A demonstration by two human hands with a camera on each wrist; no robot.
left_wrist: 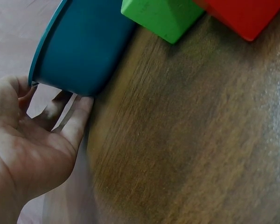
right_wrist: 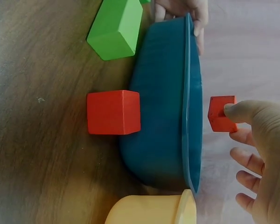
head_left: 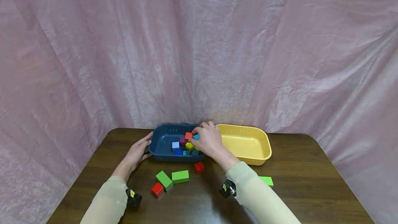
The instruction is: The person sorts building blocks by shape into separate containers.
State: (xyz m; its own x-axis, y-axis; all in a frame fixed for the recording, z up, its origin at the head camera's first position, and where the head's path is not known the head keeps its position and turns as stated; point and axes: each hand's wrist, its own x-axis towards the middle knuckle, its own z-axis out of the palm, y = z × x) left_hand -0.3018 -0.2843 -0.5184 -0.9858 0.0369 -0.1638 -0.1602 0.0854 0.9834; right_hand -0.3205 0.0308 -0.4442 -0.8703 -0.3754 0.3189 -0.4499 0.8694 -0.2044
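Observation:
A dark blue plastic bin [head_left: 161,156] stands on the table with several coloured cubes in it. At its left end my left hand [head_left: 136,152] grips it, the thumb at the rim and the fingers against the outer end wall [left_wrist: 67,56]. Above the bin's right half, my right hand [head_left: 209,139] pinches a small red cube [right_wrist: 222,114] between thumb and fingertips. Below that hand lie a purple cube [head_left: 182,141], a yellow cube [head_left: 189,146], a pale blue cube [head_left: 175,146] and a blue cube [head_left: 178,152].
Touching or close beside the blue bin's right end stands a yellow bin [head_left: 247,145]. In front lie a red cube [head_left: 199,167], another red block [head_left: 158,189], a green block [head_left: 180,177] and a second green block [head_left: 164,179]. My right sleeve partly covers another green block [head_left: 266,181]. A pink curtain [head_left: 199,51] hangs behind.

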